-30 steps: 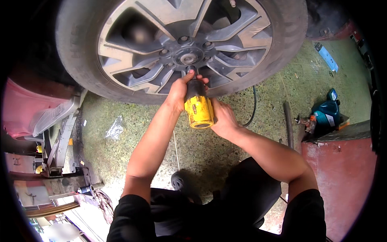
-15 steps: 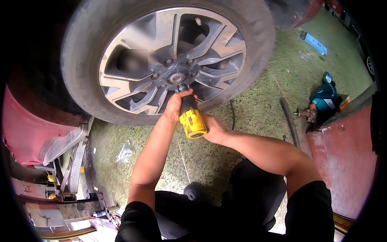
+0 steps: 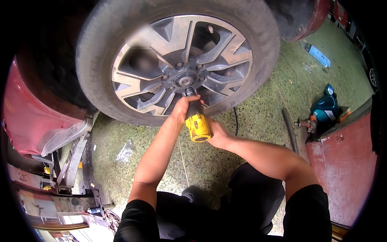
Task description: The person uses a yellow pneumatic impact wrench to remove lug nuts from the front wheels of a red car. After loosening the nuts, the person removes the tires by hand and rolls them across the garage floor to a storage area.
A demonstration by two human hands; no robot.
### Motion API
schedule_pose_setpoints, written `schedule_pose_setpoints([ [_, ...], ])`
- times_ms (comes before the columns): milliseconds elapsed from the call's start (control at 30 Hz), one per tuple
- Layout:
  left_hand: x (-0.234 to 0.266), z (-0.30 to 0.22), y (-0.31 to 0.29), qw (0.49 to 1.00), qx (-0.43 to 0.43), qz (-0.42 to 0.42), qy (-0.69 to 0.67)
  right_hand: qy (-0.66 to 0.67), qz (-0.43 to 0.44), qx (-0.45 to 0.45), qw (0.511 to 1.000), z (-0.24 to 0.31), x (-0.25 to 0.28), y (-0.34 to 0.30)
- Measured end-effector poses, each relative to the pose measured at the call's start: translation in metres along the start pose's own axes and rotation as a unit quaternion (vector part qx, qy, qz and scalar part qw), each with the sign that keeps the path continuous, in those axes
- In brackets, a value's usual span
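A yellow and black impact wrench [image 3: 198,127] points away from me, its socket on a lower lug nut of the wheel [image 3: 189,44]. Around the dark front of the tool, close to the socket, my left hand [image 3: 185,107] is wrapped. My right hand [image 3: 218,134] grips the tool from its right side; the handle and the fingers there are mostly hidden behind the yellow body. Several lug nuts sit round the hub cap [image 3: 186,82]. The tyre [image 3: 96,76] is mounted on the grey and silver alloy rim.
A red car body panel [image 3: 36,109] stands at the left. A black hose [image 3: 236,121] runs down behind my right hand. To the right are a dark bar [image 3: 290,131], a teal bottle [image 3: 325,105], a blue box [image 3: 317,55] and a red panel [image 3: 342,165]. Clear plastic [image 3: 125,151] lies on the floor.
The wheel, my hands and the impact wrench appear slightly farther right and lower in the view. Both hands keep their hold, and the socket stays at the lower lug nut.
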State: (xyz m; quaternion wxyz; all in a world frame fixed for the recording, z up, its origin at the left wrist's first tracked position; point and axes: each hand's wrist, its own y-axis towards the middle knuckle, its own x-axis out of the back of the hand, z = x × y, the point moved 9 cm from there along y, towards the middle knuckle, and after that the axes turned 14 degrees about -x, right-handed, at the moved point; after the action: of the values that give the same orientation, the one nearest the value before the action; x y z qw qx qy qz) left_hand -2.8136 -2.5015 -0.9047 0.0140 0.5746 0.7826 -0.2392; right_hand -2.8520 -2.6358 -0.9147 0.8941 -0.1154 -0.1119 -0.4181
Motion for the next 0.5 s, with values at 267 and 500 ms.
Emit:
schedule_pose_setpoints([
  [267, -0.011, -0.006, -0.013, 0.989, -0.043, -0.002, -0.142, -0.095, -0.063, 0.058, 0.992, 0.015, 0.034, -0.028],
  [500, 0.017, 0.005, 0.017, 0.986, -0.071, 0.007, -0.152, 0.064, 0.011, 0.011, 0.998, 0.024, 0.054, -0.078],
])
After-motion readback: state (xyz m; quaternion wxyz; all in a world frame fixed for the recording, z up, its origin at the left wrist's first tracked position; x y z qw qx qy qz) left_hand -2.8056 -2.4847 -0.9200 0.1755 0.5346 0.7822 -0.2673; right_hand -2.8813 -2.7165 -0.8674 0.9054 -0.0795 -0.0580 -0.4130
